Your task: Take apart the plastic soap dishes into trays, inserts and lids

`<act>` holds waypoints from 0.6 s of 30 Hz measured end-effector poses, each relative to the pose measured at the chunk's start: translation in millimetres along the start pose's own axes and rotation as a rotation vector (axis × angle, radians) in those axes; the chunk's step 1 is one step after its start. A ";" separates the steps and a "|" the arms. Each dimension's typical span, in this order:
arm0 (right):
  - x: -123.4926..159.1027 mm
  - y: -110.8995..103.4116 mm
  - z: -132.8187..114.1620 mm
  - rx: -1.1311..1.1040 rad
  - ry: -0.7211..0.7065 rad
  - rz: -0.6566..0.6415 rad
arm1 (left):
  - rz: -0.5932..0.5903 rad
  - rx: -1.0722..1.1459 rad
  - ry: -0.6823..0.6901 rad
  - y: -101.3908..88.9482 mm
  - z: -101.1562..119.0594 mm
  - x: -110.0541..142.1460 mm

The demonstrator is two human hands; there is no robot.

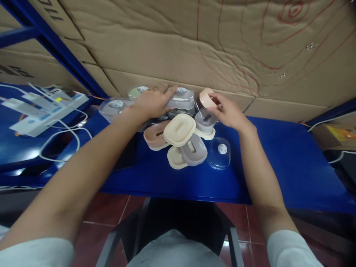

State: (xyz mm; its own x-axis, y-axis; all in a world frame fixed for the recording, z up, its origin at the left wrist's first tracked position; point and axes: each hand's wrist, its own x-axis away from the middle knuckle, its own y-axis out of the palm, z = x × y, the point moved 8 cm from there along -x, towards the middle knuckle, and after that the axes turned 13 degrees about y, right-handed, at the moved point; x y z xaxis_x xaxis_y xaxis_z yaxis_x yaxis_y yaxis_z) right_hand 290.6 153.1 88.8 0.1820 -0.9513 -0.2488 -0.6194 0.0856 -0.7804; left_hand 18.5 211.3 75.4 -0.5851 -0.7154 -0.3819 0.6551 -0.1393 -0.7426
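Note:
My left hand (154,100) lies with fingers spread over the clear-lidded plastic boxes at the back left, among them a grey one (180,99) and a pale green one (135,92). Between the fingers and thumb of my right hand (228,113) is a peach plastic tub (206,97), held tilted. Below it stands a grey slotted tub (206,121) on a cream base. Nearer me are a cream lid (180,129), a brownish-pink slotted tub (155,135) and another grey slotted tub (194,150). A clear lid (219,153) with a round label lies to their right.
The blue table (278,163) backs onto a cardboard wall (167,48). White power strips (47,113) with loose cables lie at the left. A cardboard box (330,135) stands at the far right, and a chair (189,222) is below the table's front edge.

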 end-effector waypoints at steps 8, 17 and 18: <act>-2.4 37.7 -26.3 0.134 -0.025 0.028 | 0.162 -0.328 0.022 -52.3 38.4 49.2; 6.0 14.5 -43.2 -0.184 -0.089 0.196 | 0.350 -0.179 0.160 -17.3 54.8 52.8; 6.8 7.7 -44.2 -0.197 -0.083 0.235 | 0.357 -0.165 0.185 -8.4 59.7 51.9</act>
State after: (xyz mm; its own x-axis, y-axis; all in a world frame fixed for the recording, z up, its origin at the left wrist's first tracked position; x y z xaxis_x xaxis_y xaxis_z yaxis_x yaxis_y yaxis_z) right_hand 253.2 134.2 106.5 0.0730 -0.8840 -0.4617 -0.7862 0.2339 -0.5721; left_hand 11.2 134.5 94.7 -0.4209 -0.5622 -0.7119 0.7554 0.2172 -0.6182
